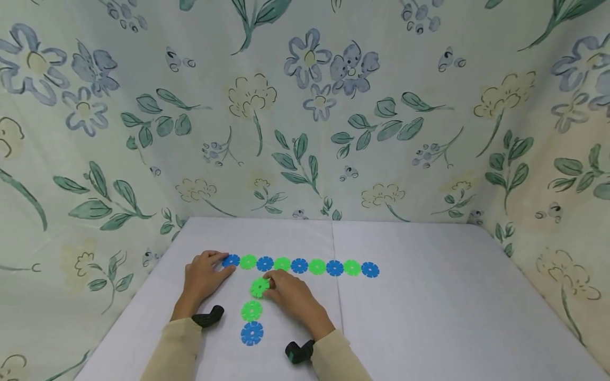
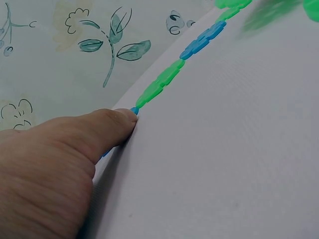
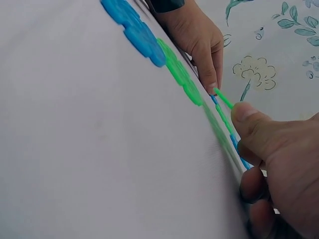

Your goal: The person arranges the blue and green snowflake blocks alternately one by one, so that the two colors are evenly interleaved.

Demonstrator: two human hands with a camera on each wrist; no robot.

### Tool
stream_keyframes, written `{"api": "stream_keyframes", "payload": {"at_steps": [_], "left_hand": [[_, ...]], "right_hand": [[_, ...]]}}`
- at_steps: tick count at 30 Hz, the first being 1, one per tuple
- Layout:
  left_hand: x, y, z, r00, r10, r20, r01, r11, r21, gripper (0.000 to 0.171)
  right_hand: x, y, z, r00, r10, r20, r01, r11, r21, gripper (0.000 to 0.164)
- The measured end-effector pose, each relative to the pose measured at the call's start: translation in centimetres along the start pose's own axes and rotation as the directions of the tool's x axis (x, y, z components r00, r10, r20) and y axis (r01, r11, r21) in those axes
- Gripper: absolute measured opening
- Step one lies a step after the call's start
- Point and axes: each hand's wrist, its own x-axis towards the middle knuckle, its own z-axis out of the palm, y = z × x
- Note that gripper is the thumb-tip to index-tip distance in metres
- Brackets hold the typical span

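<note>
My right hand [image 1: 293, 295] pinches a green notched plastic disc [image 1: 259, 288] by its right edge, between thumb and fingers. In the right wrist view that green disc [image 3: 224, 98] appears edge-on and tilted, raised over the cloth. At the left end of a row of alternating blue and green discs, my left hand [image 1: 204, 275] holds a blue disc [image 1: 232, 261], thumb at its near edge and fingertip at its far edge. The left thumb [image 2: 117, 124] covers most of that disc in the left wrist view. Below the held piece lie a green disc [image 1: 251, 311] and a blue disc [image 1: 252, 333].
The row runs rightward along a white cloth-covered table [image 1: 429, 307], ending in a blue disc [image 1: 370, 270]. A crease crosses the cloth near the row's right part. Flowered fabric [image 1: 305, 106] hangs behind and at both sides. Black straps with small modules [image 1: 299, 352] sit at both wrists.
</note>
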Motion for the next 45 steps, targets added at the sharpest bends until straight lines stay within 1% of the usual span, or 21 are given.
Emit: {"api": "stream_keyframes", "payload": {"at_steps": [5, 14, 24, 30, 35, 38, 45], "left_hand": [[0.1, 0.1, 0.0, 1.000, 0.005, -0.003, -0.005, 1.000, 0.001, 0.057], [0.2, 0.2, 0.1, 1.000, -0.001, -0.002, 0.002, 1.000, 0.018, 0.057], [0.0, 0.1, 0.8, 1.000, -0.017, 0.018, 0.017, 1.000, -0.013, 0.060], [0.0, 0.0, 0.3, 1.000, -0.023, -0.002, 0.023, 1.000, 0.004, 0.058], [0.2, -0.1, 0.2, 1.000, -0.010, -0.001, 0.010, 1.000, 0.016, 0.058], [0.2, 0.0, 0.2, 1.000, -0.010, 0.003, 0.010, 1.000, 0.017, 0.059], [0.0, 0.0, 0.1, 1.000, -0.019, 0.003, 0.019, 1.000, 0.008, 0.058]], "right_hand": [[0.0, -0.1, -0.2, 1.000, -0.011, -0.012, 0.011, 1.000, -0.001, 0.039], [0.1, -0.4, -0.8, 1.000, -0.024, -0.011, 0.023, 0.999, -0.028, 0.041], [-0.3, -0.4, -2.0, 0.999, -0.043, -0.032, 0.042, 0.999, -0.024, 0.042], [0.0, -0.4, -2.6, 0.996, -0.079, -0.046, 0.078, 0.997, -0.016, 0.043], [0.0, -0.4, -3.2, 0.996, -0.058, -0.066, 0.058, 0.998, -0.005, 0.045], [-0.1, -0.3, -3.6, 0.996, -0.037, -0.076, 0.037, 0.999, 0.003, 0.045], [-0.5, -0.2, -4.5, 0.996, -0.015, -0.091, 0.018, 0.999, 0.035, 0.046]]}}
